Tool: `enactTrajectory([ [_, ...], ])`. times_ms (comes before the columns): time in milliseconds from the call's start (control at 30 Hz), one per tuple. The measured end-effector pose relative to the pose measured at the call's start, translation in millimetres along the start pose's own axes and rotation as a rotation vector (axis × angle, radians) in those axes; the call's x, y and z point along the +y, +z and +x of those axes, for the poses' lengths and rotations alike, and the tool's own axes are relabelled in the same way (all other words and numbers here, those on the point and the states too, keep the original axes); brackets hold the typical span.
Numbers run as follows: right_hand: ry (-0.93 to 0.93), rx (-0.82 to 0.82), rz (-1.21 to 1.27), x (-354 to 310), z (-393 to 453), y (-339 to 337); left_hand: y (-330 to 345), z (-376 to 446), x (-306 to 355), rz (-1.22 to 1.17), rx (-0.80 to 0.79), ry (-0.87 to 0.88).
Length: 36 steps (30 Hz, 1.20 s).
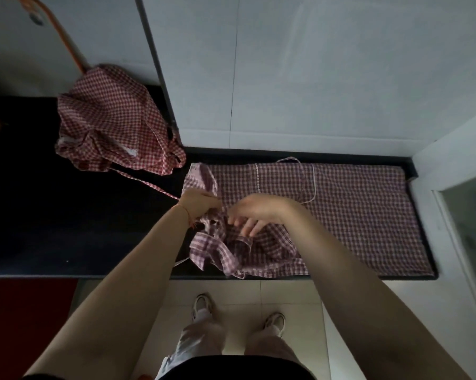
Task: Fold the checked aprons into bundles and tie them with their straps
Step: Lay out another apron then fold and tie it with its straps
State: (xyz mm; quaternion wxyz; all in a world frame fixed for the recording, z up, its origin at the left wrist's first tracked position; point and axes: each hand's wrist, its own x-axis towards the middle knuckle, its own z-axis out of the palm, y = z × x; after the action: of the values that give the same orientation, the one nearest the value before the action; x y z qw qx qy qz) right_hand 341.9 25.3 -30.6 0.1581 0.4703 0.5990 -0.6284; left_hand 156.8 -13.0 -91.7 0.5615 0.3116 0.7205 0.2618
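Observation:
A red-and-white checked apron point(341, 212) lies spread flat on the dark counter point(66, 229), its left end bunched into loose folds near the front edge. My left hand point(198, 202) grips that bunched cloth at its upper left corner. My right hand point(256, 212) is beside it, fingers bent down onto the crumpled folds; whether it pinches cloth is unclear. A thin white strap point(308, 185) loops on the flat part. A second checked apron point(113, 122) sits in a loose heap at the back left, one strap point(146, 182) trailing toward my left wrist.
A white wall point(313, 78) rises right behind the counter, with a dark vertical strip point(160, 72) beside the heap. An orange curved tube point(64, 37) stands at the far left. White tiled floor point(286, 292) and my shoes lie below the counter edge. A white ledge point(456, 165) bounds the right end.

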Motion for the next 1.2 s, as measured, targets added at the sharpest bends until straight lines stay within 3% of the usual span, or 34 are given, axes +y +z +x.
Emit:
enactTrajectory([
  [67,0.044,0.202,0.034,9.5,6.4,-1.6,-11.0,-1.8,-8.5,-0.019,0.135,-0.029],
  [200,0.110,0.482,-0.119,25.4,21.7,-1.8,-48.9,-12.7,-25.7,0.065,0.861,-0.225],
  [233,0.114,0.519,-0.147,25.1,26.2,0.9,-56.9,-17.0,-31.7,0.099,0.967,-0.263],
  [300,0.113,0.566,-0.196,22.9,30.5,6.4,-60.9,-15.8,-46.5,0.229,1.043,-0.119],
  [367,0.109,0.568,-0.219,18.3,34.8,15.4,-57.5,-14.4,-55.8,0.449,0.934,0.184],
  [500,0.142,0.469,-0.310,17.1,40.7,30.7,-32.1,-8.0,-50.9,0.895,0.403,0.555],
  [600,0.148,0.446,-0.356,22.8,44.8,33.1,-24.7,5.4,-51.3,1.200,0.158,0.516],
  [700,0.191,0.487,-0.364,33.9,49.3,28.8,-33.9,20.7,-55.8,1.485,0.066,0.384],
  [800,0.254,0.482,-0.369,44.7,45.7,23.5,-51.3,32.3,-50.0,1.407,0.131,0.274],
  [1000,0.467,0.252,-0.299,57.6,22.4,14.2,-59.9,46.3,-29.2,1.372,0.070,0.065],
  [1067,0.443,0.213,-0.245,61.4,19.9,13.8,-44.0,37.4,-22.5,1.339,0.113,0.134],
  [1133,0.405,0.190,-0.320,62.0,19.4,14.3,-23.5,21.4,-18.5,1.218,0.181,0.341],
  [1200,0.322,0.224,-0.358,58.0,15.4,17.8,-0.3,2.2,-18.1,1.043,0.103,0.513],
])
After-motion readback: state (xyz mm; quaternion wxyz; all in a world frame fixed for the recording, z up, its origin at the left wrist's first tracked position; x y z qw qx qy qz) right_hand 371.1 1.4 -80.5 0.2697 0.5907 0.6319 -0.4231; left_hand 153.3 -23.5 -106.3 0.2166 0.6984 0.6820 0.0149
